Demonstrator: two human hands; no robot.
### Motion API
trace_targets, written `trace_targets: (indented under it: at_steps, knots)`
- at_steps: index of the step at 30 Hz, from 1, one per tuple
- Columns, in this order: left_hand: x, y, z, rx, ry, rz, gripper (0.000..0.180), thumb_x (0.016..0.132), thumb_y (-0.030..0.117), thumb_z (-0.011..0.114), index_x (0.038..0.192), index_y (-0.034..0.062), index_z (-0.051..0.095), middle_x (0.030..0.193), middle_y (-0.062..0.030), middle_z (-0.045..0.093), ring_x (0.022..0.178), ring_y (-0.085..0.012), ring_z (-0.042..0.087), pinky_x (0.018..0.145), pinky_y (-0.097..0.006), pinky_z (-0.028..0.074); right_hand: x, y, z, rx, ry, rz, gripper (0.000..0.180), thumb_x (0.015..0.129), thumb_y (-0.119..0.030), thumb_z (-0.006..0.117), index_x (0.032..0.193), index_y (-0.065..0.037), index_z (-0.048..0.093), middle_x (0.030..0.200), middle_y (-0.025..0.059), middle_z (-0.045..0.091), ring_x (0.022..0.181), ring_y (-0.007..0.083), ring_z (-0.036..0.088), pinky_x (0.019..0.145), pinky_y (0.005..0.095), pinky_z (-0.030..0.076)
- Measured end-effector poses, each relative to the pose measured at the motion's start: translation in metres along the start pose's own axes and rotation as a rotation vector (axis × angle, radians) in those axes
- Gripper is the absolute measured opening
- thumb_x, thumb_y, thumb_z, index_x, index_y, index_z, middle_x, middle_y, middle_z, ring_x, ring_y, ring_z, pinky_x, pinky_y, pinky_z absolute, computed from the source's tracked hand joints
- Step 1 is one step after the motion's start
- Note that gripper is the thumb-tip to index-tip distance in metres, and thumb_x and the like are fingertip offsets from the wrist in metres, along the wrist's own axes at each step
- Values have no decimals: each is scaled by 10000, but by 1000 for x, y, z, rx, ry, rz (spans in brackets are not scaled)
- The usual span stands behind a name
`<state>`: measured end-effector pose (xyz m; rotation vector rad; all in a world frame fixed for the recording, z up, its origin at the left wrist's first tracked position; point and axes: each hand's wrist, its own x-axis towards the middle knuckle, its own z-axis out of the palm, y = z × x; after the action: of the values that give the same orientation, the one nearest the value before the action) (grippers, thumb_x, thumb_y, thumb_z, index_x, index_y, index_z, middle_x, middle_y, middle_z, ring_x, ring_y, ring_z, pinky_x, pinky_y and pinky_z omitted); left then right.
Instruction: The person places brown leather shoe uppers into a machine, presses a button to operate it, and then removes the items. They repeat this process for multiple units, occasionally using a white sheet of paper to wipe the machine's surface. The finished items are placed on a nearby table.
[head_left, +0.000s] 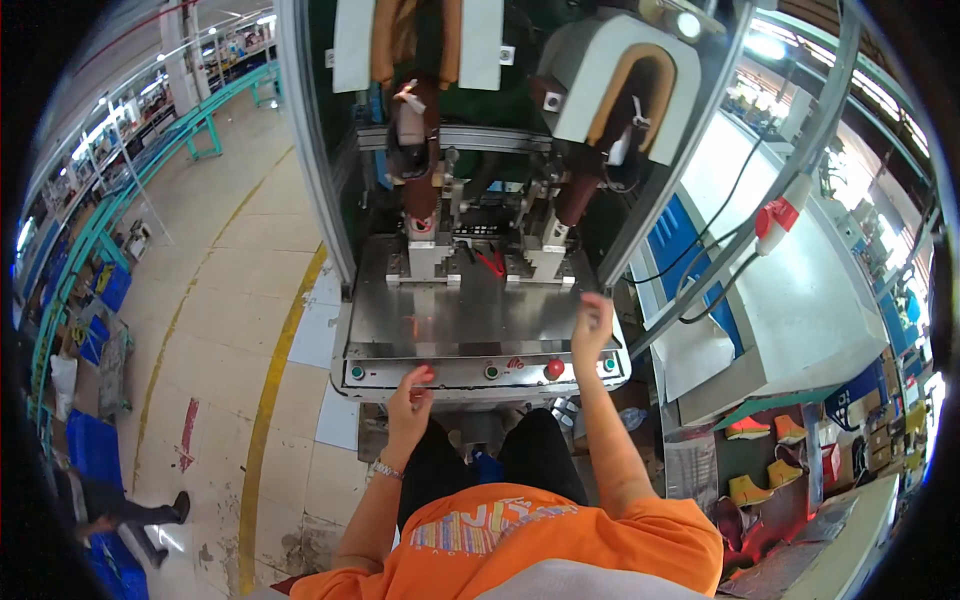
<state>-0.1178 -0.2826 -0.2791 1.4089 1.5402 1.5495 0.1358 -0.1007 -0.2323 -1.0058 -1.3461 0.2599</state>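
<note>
Broad tiled floor (265, 270) left of the steel table (470, 325), both hands (407, 408) (592, 325) half-curled, apparently empty, near its front edge (480, 357)

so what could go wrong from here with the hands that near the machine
The left hand is right by a red button, so an unintended press seems possible. The right hand appears over the right edge of the metal deck; moving parts, if any started, might catch it. The red object lying between the two stands could perhaps get in the way.
</note>
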Motion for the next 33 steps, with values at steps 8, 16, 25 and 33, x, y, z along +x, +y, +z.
trace_targets:
  at_steps: [8, 16, 25, 33]
  knots:
    - [-28, 15, 3, 76, -203, -39, 293, 799, 24, 526, 1091, 45, 516, 930, -62, 631, 720, -130, 582, 662, -257, 463, 121, -176, 95, 212, -151, -591, 178, 692, 15, 601, 867, -21, 589, 911, 123, 536, 863, 268, 525, 783, 317, 408]
    - [-40, 33, -5, 133, -215, -12, 263, 814, 69, 529, 1074, 35, 527, 943, -89, 629, 808, -170, 609, 697, -259, 462, 166, -252, 176, -82, -259, -851, 254, 645, -87, 646, 892, -73, 585, 852, 88, 523, 769, 256, 551, 680, 355, 375]
    - [-30, 33, -42, 162, 191, 82, 259, 796, 35, 533, 1055, 35, 540, 997, -86, 602, 923, -202, 562, 781, -301, 428, 145, -265, 138, 62, 69, -996, 200, 597, 14, 611, 767, -91, 596, 782, 31, 570, 683, 230, 532, 620, 314, 348]
    - [29, 133, -57, -762, 46, 50, 518, 813, 123, 568, 1268, 15, 344, 1241, -113, 451, 1128, -205, 447, 930, -316, 346, 119, -242, 32, 462, -242, -413, 122, 729, 38, 584, 841, -7, 599, 812, 42, 569, 730, 93, 530, 651, 200, 404]
